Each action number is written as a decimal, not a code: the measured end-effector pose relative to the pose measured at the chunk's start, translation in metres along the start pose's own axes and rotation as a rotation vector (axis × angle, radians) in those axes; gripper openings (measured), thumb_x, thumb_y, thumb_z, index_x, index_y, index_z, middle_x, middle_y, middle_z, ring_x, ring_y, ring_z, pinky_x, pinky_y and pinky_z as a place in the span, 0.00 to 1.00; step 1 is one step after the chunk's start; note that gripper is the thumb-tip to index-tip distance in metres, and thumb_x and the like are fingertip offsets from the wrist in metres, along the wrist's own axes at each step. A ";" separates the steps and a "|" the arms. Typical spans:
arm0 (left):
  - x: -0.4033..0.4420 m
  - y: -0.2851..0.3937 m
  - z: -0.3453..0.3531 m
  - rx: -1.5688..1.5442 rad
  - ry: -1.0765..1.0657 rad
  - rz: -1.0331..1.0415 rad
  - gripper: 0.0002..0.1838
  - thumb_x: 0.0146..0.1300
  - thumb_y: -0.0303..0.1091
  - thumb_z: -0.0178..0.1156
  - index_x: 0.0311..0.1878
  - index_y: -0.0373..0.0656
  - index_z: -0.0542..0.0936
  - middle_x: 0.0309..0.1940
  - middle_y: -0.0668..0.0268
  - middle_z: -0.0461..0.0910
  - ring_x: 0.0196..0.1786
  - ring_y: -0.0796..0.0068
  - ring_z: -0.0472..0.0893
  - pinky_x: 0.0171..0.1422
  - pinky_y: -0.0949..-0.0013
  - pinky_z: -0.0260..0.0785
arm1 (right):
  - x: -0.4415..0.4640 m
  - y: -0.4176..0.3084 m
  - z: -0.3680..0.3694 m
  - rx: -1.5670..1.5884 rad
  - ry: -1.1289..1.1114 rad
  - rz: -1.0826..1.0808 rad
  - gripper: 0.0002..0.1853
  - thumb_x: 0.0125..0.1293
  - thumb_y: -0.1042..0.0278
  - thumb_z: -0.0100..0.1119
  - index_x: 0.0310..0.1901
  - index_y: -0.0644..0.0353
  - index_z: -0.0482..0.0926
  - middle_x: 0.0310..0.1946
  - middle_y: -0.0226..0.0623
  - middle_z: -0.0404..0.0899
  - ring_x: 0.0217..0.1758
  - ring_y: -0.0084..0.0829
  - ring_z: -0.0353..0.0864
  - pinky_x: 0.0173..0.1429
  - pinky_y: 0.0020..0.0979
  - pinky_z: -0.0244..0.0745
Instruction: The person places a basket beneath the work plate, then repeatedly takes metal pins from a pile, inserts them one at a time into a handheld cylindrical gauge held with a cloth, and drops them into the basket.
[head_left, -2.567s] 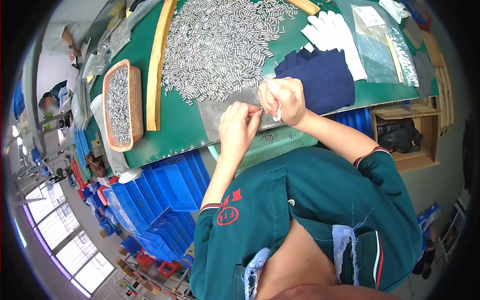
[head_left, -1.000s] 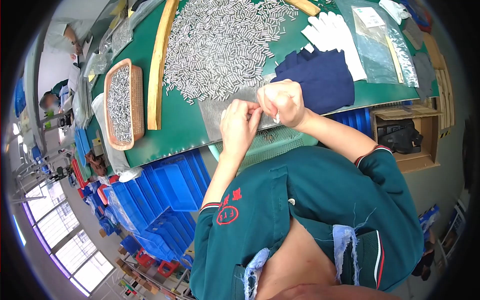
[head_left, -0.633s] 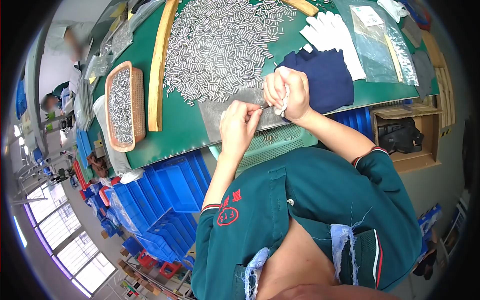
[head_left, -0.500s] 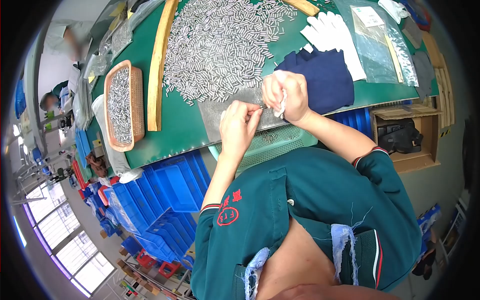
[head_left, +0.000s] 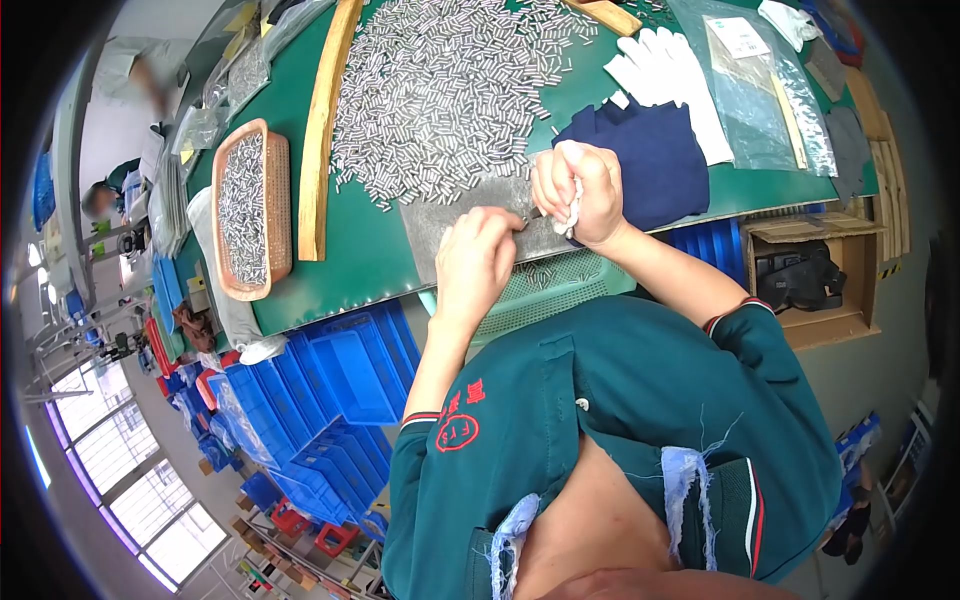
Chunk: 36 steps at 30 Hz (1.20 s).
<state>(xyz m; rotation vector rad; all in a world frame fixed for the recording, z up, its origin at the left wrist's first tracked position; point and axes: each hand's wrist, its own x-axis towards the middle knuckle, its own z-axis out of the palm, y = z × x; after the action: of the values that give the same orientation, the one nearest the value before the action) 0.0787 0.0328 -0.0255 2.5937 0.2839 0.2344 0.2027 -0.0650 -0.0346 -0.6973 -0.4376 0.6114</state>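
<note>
- Silvery cylindrical metal pins (head_left: pixel 440 100) lie heaped on the green tabletop (head_left: pixel 370 260), just beyond the grey rectangular mat (head_left: pixel 422 232) at its near edge.
- Left hand (head_left: pixel 476 262) bends over the mat; whether it grips a pin, I cannot tell.
- Right hand (head_left: pixel 584 192) clenches crumpled white material (head_left: pixel 575 210).

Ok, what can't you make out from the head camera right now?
All in the head view:
- White cloth: partly hidden by the right hand's curled fingers.
- Anything at the left hand's fingertips: too small to identify.
- Pile of metal pins: cut off by the top edge.
- Green basket: partly covered by the table edge.
- Another person's arm: blurred.
</note>
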 end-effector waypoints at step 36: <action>-0.001 -0.005 0.013 -0.113 0.101 -0.095 0.06 0.48 0.28 0.63 0.27 0.42 0.75 0.24 0.66 0.71 0.28 0.68 0.73 0.34 0.66 0.65 | 0.001 0.002 -0.001 0.044 -0.010 0.049 0.23 0.67 0.62 0.35 0.12 0.58 0.57 0.07 0.32 0.58 0.08 0.21 0.53 0.15 0.25 0.55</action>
<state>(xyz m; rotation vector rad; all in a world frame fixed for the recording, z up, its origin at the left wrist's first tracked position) 0.0797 0.0302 -0.0396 2.4539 0.4173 0.3383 0.2028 -0.0635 -0.0366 -0.6649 -0.4164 0.6690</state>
